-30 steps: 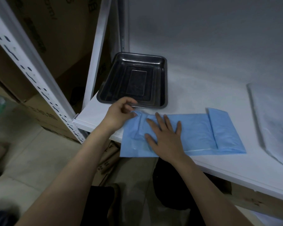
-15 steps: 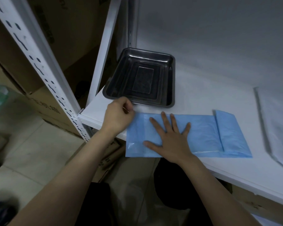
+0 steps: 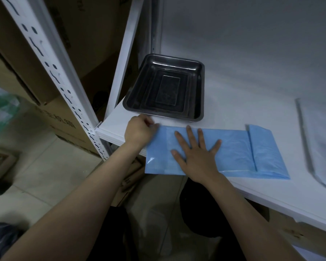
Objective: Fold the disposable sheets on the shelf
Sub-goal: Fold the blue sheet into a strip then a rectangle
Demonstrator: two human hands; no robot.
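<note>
A light blue disposable sheet [image 3: 235,149] lies as a long strip along the front of the white shelf [image 3: 233,113], its left end hanging over the front edge. Its right end is doubled over into a flap [image 3: 265,151]. My left hand [image 3: 138,131] pinches the sheet's far left corner between closed fingers. My right hand [image 3: 195,153] lies flat on the strip's left half, fingers spread, pressing it down.
A dark metal tray [image 3: 199,95] stands on the shelf just behind the sheet. A white sheet [image 3: 320,140] lies at the shelf's right. Perforated white uprights [image 3: 64,87] stand at left, with cardboard boxes [image 3: 64,117] behind and below them.
My left hand has drawn the sheet's left corner outward to the left, flattening the raised fold there. My right hand stays pressed on the sheet.
</note>
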